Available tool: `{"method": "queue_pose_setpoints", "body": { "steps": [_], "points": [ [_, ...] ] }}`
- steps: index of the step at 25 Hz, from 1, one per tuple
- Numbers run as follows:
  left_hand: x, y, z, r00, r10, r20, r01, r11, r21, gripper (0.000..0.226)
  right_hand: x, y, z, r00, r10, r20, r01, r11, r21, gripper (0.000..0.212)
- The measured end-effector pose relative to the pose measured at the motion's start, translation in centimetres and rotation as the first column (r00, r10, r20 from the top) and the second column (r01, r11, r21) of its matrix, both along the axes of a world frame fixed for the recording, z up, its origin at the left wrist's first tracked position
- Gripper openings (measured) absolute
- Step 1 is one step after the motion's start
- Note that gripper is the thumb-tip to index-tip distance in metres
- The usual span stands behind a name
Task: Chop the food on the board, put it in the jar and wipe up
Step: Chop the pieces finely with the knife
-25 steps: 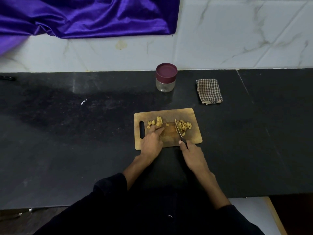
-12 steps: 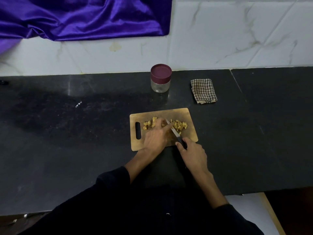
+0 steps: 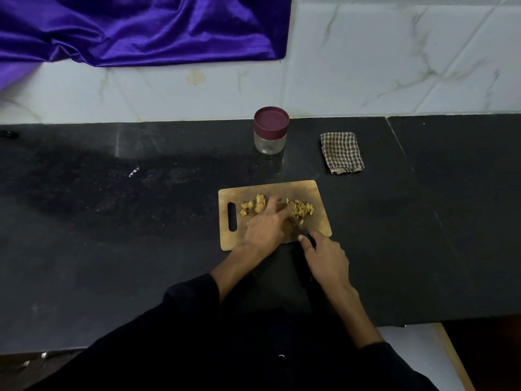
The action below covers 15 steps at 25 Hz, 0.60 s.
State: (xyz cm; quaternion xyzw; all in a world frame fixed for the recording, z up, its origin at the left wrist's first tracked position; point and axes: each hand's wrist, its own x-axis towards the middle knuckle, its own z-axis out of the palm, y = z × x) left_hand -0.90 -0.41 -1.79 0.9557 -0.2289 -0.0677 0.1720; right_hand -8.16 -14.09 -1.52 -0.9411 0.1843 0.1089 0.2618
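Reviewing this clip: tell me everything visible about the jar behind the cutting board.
The jar is small, with a clear body that looks like glass or plastic and a wide maroon lid, screwed or pressed on, so it is closed. It looks empty. It stands upright on the black countertop near the tiled wall, beyond the wooden cutting board and left of the folded checked cloth. Nothing touches it but the counter; neither hand is near it.

My left hand (image 3: 263, 227) lay across the middle of the board (image 3: 321, 224), between the two heaps of food (image 3: 300, 208). Beyond the board, the capped jar (image 3: 271, 130) and folded cloth (image 3: 341, 152) stood apart, bare counter (image 3: 112, 221) between and beside them.
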Motion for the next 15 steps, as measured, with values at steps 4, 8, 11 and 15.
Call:
{"method": "queue_pose_setpoints", "body": {
  "steps": [4, 8, 11, 15],
  "points": [
    [-0.7, 1.4, -1.0, 0.998, 0.055, -0.041, -0.06, 0.99, -0.127, 0.056, 0.4, 0.1, -0.5, 1.0, 0.027, -0.012, -0.026, 0.997, 0.076, 0.032],
    [-0.5, 4.0, -1.8, 0.966, 0.233, -0.109, -0.256, 0.912, -0.321, 0.041, 1.3, 0.5, -1.3, 0.998, 0.046, 0.049, -0.054, 0.983, 0.178, 0.031],
    [1.0, 5.6, -1.6, 0.898, 0.408, -0.164, -0.439, 0.829, -0.346, 0.036, 2.7, 0.8, -1.5, 0.996, 0.05, 0.076, -0.066, 0.971, 0.23, 0.028],
    [3.0, 5.9, -1.6, 0.917, 0.367, -0.152, -0.392, 0.902, -0.184, 0.036, 4.1, 0.9, -2.0, 0.997, 0.035, 0.066, -0.05, 0.968, 0.246, 0.028]
  ]
}}
